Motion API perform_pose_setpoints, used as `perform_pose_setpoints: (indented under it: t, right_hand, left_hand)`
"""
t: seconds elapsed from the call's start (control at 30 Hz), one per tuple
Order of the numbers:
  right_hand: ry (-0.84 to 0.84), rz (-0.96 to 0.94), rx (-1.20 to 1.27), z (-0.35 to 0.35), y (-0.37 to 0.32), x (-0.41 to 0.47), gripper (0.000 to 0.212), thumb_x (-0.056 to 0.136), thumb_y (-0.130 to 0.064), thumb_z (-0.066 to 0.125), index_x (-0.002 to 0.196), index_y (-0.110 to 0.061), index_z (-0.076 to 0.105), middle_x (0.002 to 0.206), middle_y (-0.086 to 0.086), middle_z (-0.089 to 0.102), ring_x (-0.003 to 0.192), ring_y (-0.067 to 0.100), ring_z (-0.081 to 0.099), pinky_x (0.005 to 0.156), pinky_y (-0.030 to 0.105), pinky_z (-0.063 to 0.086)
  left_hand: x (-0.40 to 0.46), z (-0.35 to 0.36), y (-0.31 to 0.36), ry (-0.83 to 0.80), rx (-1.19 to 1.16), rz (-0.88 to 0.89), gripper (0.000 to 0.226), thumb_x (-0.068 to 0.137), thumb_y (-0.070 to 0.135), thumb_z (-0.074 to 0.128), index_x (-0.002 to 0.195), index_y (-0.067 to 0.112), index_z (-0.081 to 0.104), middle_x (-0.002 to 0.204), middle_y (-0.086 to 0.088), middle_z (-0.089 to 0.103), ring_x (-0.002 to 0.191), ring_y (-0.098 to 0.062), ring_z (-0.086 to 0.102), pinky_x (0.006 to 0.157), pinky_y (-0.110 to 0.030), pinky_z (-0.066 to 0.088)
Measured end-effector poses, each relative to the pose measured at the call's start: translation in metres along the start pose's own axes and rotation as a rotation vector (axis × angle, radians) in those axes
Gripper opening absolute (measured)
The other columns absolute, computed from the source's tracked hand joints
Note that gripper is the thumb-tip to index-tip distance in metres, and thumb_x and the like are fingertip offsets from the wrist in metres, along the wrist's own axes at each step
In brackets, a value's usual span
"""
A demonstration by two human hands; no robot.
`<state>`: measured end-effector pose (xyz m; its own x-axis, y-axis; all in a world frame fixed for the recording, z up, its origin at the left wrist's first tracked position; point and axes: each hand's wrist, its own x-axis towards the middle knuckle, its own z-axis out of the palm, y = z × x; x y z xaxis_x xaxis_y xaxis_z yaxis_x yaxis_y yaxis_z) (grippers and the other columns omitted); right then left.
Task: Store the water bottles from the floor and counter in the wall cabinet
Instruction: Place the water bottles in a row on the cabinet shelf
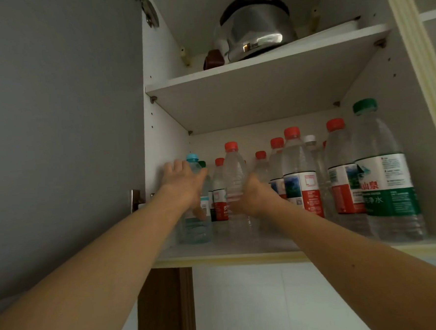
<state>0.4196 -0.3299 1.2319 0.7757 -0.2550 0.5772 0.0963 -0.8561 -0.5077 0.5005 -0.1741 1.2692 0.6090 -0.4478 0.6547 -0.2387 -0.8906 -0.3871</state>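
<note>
Wall cabinet [164,142], white laminate, door [56,123] swung wide to the left of both hands. Two compartments.

Lower shelf [229,249], at hand level: upright clear plastic water bottles, crowded in rows.
- Blue-capped bottle [196,217], pale blue tint, ribbed base, at the far left. Left hand [183,182] wraps its shoulder and neck from the left, fingers curled round it, thumb showing low on the body.
- Unlabelled red-capped bottle [234,174], ridged, bare of label, between the two hands. Right hand [256,197] holds its midsection from the right, fingers curled round the far side.
- Red-labelled bottles [302,190], red caps, white-and-red wrappers, several standing behind and to the right of the right hand; one white-capped bottle among them, label not legible.
- Large green-capped bottle [384,187], white-and-green wrapper with Chinese lettering, tallest, far right of the right hand, at the shelf front.
- Dark green cap just behind the left hand; its bottle mostly hidden.

Upper shelf [257,68], above both hands: polished steel pot [257,32], rounded, dark rim; small dark brown object [214,59] just left of it, kind unclear.
</note>
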Motion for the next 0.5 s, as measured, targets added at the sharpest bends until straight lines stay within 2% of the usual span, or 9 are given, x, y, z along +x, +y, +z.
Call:
perform_pose_setpoints:
  t: [0.1,0.27,0.5]
  right_hand:
    - [-0.067,-0.028,0.027,0.004,0.002,0.014,0.04,0.09,-0.018,0.074,0.124,-0.013,0.055,0.115,0.008,0.062,0.109,0.025,0.063,0.097,0.042,0.055]
    - [-0.146,-0.011,0.081,0.011,0.006,0.029,0.035,0.089,-0.022,0.075,0.12,-0.012,0.061,0.113,0.01,0.066,0.105,0.027,0.065,0.094,0.043,0.057]
    - [-0.179,-0.04,0.044,0.023,0.004,0.044,0.038,0.09,-0.027,0.074,0.122,-0.012,0.061,0.116,0.012,0.066,0.107,0.029,0.065,0.096,0.044,0.056]
  left_hand:
    - [0.004,-0.001,-0.011,-0.016,0.068,0.017,0.137,0.051,0.084,0.075,0.157,0.033,0.006,0.155,-0.018,0.03,0.141,-0.04,0.024,0.114,-0.06,0.014]
    - [0.003,0.009,-0.016,0.022,0.136,0.03,0.14,0.056,0.081,0.075,0.16,0.024,-0.001,0.159,-0.02,0.027,0.149,-0.04,0.017,0.117,-0.063,-0.009]
    - [0.004,0.011,-0.011,0.008,0.226,-0.001,0.14,0.06,0.084,0.069,0.16,0.021,-0.005,0.162,-0.021,0.02,0.152,-0.041,0.008,0.116,-0.067,-0.014]
